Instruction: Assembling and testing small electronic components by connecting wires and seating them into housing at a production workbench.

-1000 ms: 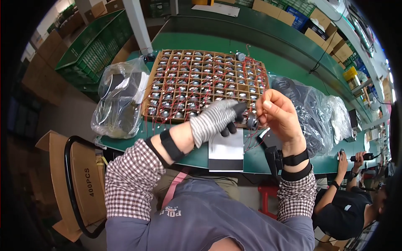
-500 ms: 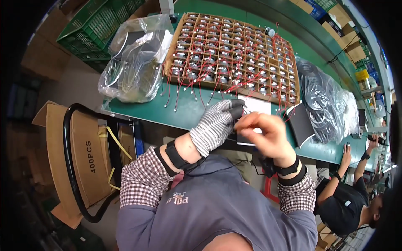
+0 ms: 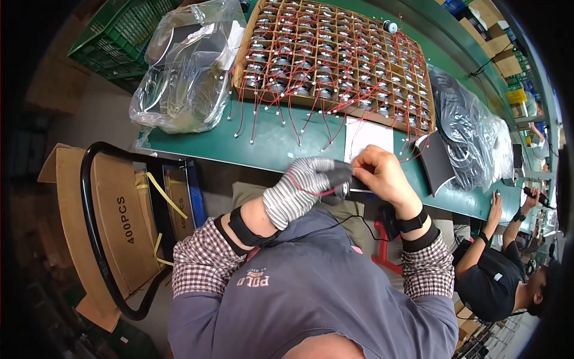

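Note:
My left hand (image 3: 302, 188), in a grey-and-white striped glove with dark fingertips, is closed around a small speaker (image 3: 342, 190). Only part of the speaker's round rim shows under the fingers, and its red wire loops across the glove. Right beside it, my bare right hand (image 3: 382, 173) pinches thumb and forefinger together near the gloved fingertips; what lies between them is too small to make out. Both hands are held at the table's near edge, in front of a white sheet (image 3: 369, 139). Beyond them stands a divided cardboard tray (image 3: 335, 109) filled with speakers, their red and black wires trailing over its front.
Clear plastic bags lie left (image 3: 182, 90) and right (image 3: 469, 137) of the tray on the green table (image 3: 239, 146). A black curved panel (image 3: 436, 164) sits at the right. A single speaker (image 3: 390, 27) rests at the tray's far edge. Another person (image 3: 490, 287) works at far right.
My right hand has come down and in, from a blurred, raised position to a pinch beside the left. The left hand has lowered toward me, and the speaker's rim now shows.

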{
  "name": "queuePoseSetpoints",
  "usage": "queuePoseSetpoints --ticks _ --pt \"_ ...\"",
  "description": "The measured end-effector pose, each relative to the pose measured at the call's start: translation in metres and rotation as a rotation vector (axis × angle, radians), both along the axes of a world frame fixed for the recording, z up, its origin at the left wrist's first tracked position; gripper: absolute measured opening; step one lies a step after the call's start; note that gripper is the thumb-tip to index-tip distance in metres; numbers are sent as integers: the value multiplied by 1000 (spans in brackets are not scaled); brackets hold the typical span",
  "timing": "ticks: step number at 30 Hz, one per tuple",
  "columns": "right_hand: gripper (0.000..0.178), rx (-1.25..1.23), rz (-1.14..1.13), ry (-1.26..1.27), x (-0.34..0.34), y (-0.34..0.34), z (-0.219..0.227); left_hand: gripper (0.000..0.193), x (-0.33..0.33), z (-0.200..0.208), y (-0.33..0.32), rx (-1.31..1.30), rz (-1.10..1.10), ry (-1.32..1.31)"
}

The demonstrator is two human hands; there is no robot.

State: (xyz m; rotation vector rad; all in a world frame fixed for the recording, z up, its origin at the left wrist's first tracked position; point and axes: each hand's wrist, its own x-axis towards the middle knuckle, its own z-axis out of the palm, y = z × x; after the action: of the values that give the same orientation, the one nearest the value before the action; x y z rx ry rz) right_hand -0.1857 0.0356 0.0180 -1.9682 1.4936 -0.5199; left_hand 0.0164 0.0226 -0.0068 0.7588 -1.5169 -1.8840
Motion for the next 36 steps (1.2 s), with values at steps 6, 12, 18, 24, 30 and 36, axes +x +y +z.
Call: queuePoseSetpoints --ticks 6,12,18,24,30,36 --pt "7 -45 29 24 1 1 3 20 -5 1 6 334 -72 -17" --pt "8 -62 63 36 0 3 2 16 -7 -6 11 270 -45 -47" --pt "9 -85 46 19 2 4 1 17 -7 -8 13 291 16 -7" --pt "8 -80 26 10 -2 7 4 21 -9 -1 10 322 -19 -96" --pt "15 178 -299 -821 -51 9 3 23 -12 -2 10 246 0 -92" --pt "15 4 -375 -1613 -85 6 34 22 -12 -11 7 431 2 -11"
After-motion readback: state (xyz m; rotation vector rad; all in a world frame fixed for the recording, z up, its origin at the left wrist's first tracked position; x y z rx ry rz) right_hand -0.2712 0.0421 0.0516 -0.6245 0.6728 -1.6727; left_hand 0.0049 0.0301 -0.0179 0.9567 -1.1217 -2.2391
